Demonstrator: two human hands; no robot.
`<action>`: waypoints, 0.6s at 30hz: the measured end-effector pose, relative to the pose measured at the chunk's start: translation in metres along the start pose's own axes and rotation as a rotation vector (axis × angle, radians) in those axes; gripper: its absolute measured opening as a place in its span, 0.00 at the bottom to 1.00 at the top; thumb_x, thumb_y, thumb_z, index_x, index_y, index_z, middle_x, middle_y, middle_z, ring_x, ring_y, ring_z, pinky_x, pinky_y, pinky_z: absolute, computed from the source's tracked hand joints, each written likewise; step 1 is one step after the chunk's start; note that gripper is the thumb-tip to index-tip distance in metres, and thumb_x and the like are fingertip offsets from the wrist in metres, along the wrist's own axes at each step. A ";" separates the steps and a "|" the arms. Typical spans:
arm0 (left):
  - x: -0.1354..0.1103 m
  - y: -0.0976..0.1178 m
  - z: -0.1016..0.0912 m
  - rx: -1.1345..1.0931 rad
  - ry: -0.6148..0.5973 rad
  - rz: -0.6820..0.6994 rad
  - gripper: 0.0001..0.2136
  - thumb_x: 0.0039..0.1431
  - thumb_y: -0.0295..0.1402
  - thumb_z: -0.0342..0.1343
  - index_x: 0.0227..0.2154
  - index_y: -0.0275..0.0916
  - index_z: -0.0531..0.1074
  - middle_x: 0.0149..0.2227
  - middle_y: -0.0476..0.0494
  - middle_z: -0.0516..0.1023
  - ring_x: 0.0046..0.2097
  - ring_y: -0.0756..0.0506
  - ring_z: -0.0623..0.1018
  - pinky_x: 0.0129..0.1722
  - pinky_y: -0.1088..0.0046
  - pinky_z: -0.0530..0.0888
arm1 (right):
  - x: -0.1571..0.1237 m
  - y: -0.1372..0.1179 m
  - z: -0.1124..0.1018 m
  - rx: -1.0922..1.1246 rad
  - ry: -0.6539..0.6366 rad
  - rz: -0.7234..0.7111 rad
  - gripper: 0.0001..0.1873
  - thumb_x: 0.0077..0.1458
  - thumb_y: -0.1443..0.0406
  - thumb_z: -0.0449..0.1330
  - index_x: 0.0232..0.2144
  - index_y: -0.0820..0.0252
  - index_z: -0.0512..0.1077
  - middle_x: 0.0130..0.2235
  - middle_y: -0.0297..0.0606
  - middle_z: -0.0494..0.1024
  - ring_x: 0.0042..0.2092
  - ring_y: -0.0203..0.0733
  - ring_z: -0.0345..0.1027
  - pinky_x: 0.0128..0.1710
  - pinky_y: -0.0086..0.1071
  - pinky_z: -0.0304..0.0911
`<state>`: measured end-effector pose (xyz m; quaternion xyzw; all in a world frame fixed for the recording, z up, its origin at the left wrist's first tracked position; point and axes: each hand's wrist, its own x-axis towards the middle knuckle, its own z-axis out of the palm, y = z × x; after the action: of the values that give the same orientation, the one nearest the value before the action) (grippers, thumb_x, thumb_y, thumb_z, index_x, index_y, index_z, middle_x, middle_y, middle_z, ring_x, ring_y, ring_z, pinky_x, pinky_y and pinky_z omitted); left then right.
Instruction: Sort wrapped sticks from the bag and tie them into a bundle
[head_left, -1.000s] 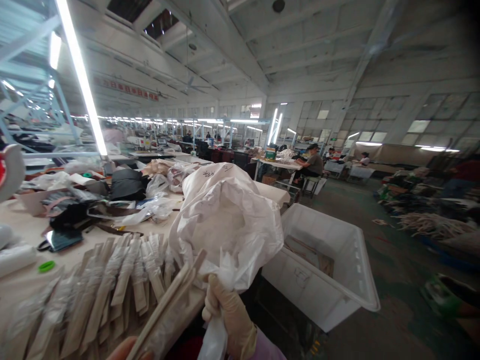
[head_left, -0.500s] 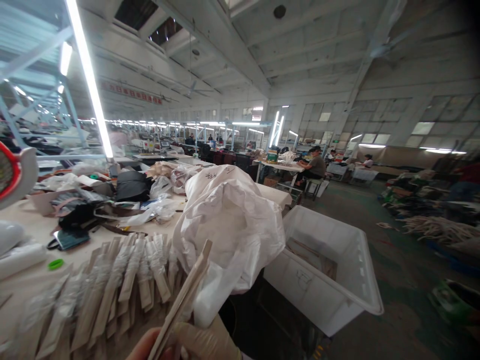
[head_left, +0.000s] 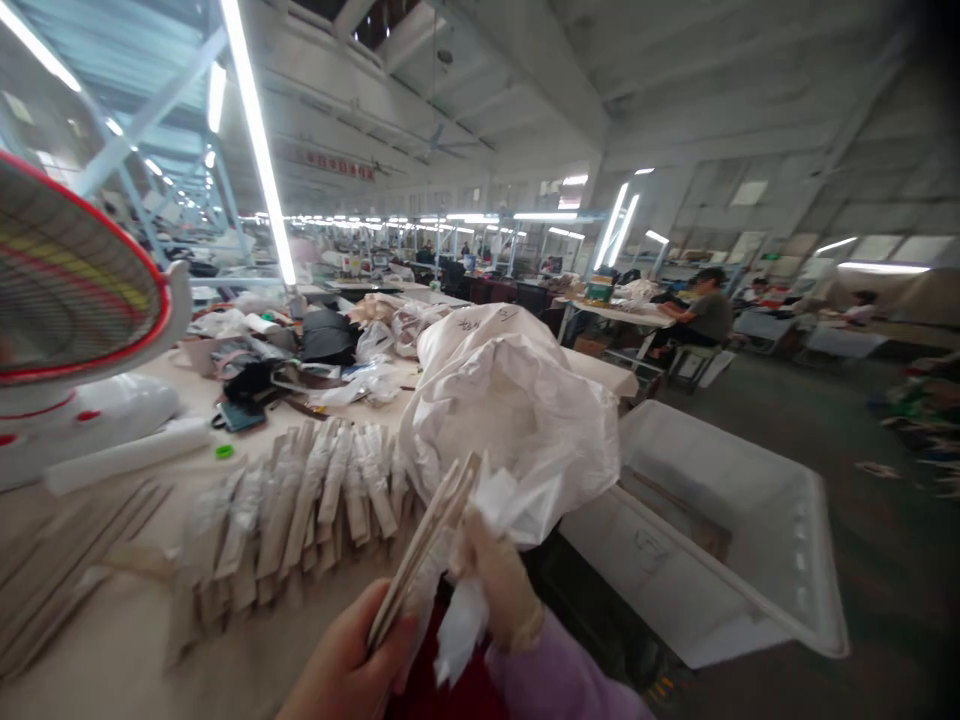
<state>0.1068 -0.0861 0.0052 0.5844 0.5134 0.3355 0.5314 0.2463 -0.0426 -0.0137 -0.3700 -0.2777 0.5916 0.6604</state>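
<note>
My left hand (head_left: pixel 356 650) is closed around the lower end of a bundle of flat beige strips (head_left: pixel 421 545), which slants up to the right. Beside it, my right hand (head_left: pixel 501 580), in a pale glove and a lilac sleeve, grips thin white plastic film (head_left: pixel 461 628) against the bundle; motion blurs its fingers. Left of my hands, a row of similar strip bundles wrapped in clear film (head_left: pixel 300 500) lies on the table. Loose beige strips (head_left: pixel 56 560) lie farther left. Just beyond my hands a large white sack (head_left: pixel 506 345) gapes toward me.
A red-rimmed fan (head_left: pixel 75 280) stands at the left, near a white roll (head_left: pixel 131 455) and a green ring (head_left: pixel 224 452). A white plastic bin (head_left: pixel 675 570) is at the right below table level. Bags and scraps (head_left: pixel 330 340) clutter the table's back. A person (head_left: pixel 705 310) sits farther off.
The view has turned left and down, bringing the fan and loose strips into sight. My hands and the bundle have come higher in view; my right hand has moved up along the bundle with the film.
</note>
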 end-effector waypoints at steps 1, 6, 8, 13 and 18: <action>-0.001 0.001 -0.001 0.026 -0.057 -0.010 0.19 0.51 0.52 0.49 0.24 0.39 0.61 0.15 0.56 0.62 0.14 0.56 0.58 0.13 0.82 0.55 | 0.004 -0.006 -0.002 0.039 0.007 0.043 0.19 0.41 0.51 0.64 0.24 0.62 0.70 0.16 0.25 0.60 0.18 0.27 0.49 0.17 0.24 0.51; 0.001 -0.002 0.000 0.077 -0.159 0.015 0.11 0.57 0.39 0.45 0.25 0.38 0.61 0.18 0.53 0.66 0.17 0.56 0.64 0.17 0.81 0.61 | 0.011 -0.012 -0.004 0.064 0.106 0.092 0.17 0.35 0.57 0.68 0.24 0.62 0.69 0.17 0.24 0.61 0.19 0.27 0.50 0.17 0.24 0.50; 0.004 -0.004 0.002 0.073 -0.145 0.022 0.10 0.57 0.37 0.43 0.24 0.37 0.61 0.18 0.53 0.67 0.17 0.56 0.64 0.18 0.81 0.61 | 0.007 -0.008 -0.002 0.054 0.105 0.085 0.15 0.37 0.59 0.67 0.23 0.61 0.68 0.18 0.25 0.62 0.19 0.27 0.50 0.17 0.24 0.50; 0.013 -0.001 0.007 0.009 -0.109 0.025 0.10 0.55 0.38 0.45 0.24 0.38 0.60 0.16 0.54 0.66 0.17 0.55 0.63 0.17 0.81 0.61 | -0.002 -0.005 0.004 -0.128 0.114 0.095 0.17 0.36 0.59 0.67 0.30 0.61 0.71 0.22 0.28 0.69 0.23 0.31 0.59 0.21 0.26 0.57; 0.017 -0.001 -0.001 -0.046 -0.114 0.002 0.10 0.54 0.39 0.46 0.24 0.38 0.60 0.17 0.54 0.66 0.17 0.56 0.64 0.17 0.82 0.61 | -0.001 -0.009 0.003 -0.244 0.122 0.195 0.19 0.37 0.54 0.65 0.28 0.62 0.71 0.22 0.31 0.71 0.24 0.36 0.63 0.22 0.29 0.60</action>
<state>0.1093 -0.0696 0.0016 0.5908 0.4740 0.3139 0.5726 0.2490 -0.0438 -0.0051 -0.5077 -0.2696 0.5914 0.5655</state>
